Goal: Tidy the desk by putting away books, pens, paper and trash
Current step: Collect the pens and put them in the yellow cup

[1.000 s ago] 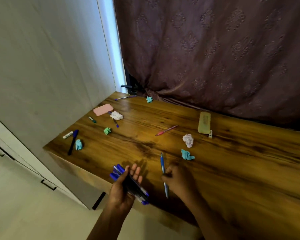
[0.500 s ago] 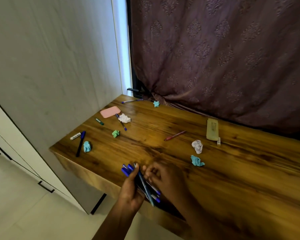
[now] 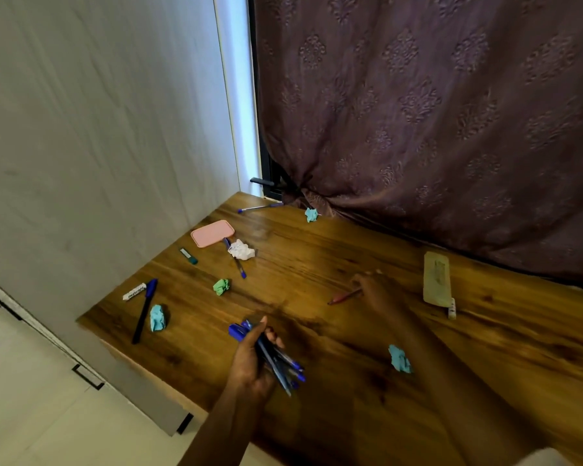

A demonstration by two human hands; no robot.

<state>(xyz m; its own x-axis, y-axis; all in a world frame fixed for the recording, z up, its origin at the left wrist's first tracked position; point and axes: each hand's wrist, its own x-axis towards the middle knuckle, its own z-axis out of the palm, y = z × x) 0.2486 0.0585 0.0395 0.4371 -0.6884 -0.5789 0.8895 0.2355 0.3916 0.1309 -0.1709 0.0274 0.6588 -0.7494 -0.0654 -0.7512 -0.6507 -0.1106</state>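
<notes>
My left hand (image 3: pixel 249 359) grips a bundle of blue pens (image 3: pixel 276 358) over the front of the wooden desk (image 3: pixel 317 250). My right hand (image 3: pixel 372 289) is stretched out and blurred, its fingers spread at the right end of a red pen (image 3: pixel 342 297) that lies flat on the desk. Loose on the desk are a dark blue marker (image 3: pixel 144 311), a white marker (image 3: pixel 134 291) and two blue pens (image 3: pixel 235 260) (image 3: pixel 260 207). Crumpled paper balls lie about: teal (image 3: pixel 399 358), teal (image 3: pixel 157 317), green (image 3: pixel 222 286), white (image 3: pixel 241 250), teal (image 3: pixel 311 215).
A pink flat case (image 3: pixel 212 233) and a small green-tipped item (image 3: pixel 188 255) lie near the left wall. A beige case (image 3: pixel 436 282) with a small white tube (image 3: pixel 451 308) sits at the back right. A purple curtain (image 3: pixel 418 112) hangs behind the desk.
My right hand passed the blue pen into the bundle held by my left hand, then reached forward to the red pen. The view shifted left and down.
</notes>
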